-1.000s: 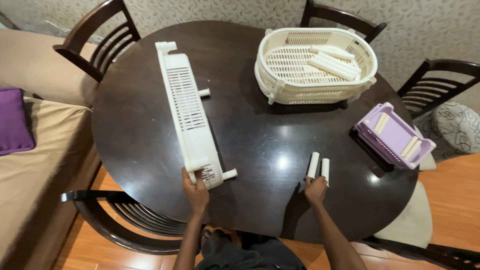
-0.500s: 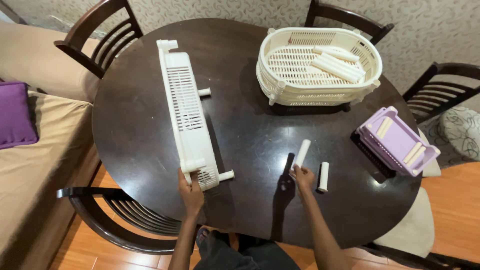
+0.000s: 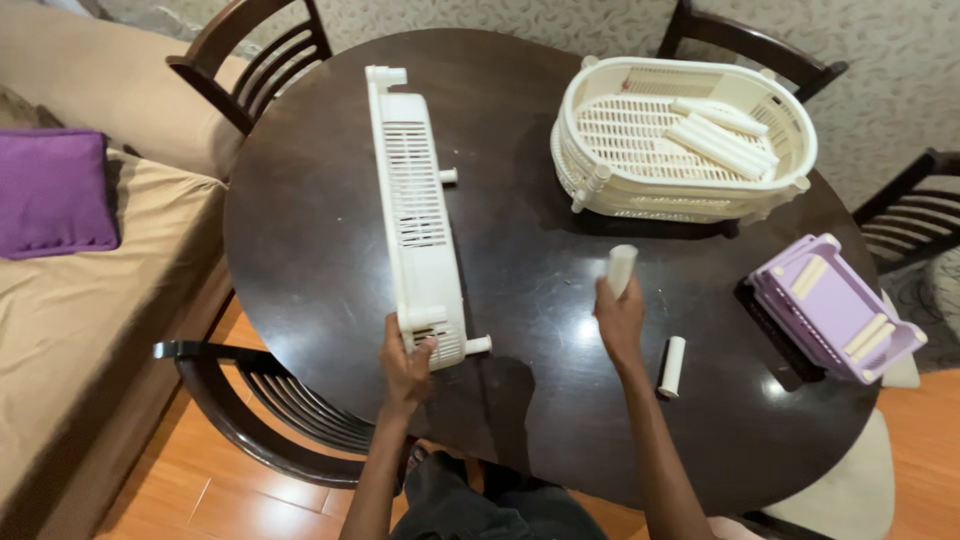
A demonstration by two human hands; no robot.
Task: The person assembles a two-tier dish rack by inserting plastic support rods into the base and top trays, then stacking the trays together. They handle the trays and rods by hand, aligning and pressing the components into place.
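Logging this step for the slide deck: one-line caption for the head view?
Left hand grips a cream slatted panel on a dark round table; right hand lifts a cream tube.

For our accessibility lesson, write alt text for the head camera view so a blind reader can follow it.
Seen from above, a person's left hand grips the near end of a long cream slatted panel on a dark round table, while the right hand lifts a cream tube. Another tube, a cream basket and a purple tray lie to the right.

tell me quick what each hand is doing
left hand: closed on the near end of the cream panel
right hand: closed on a cream tube
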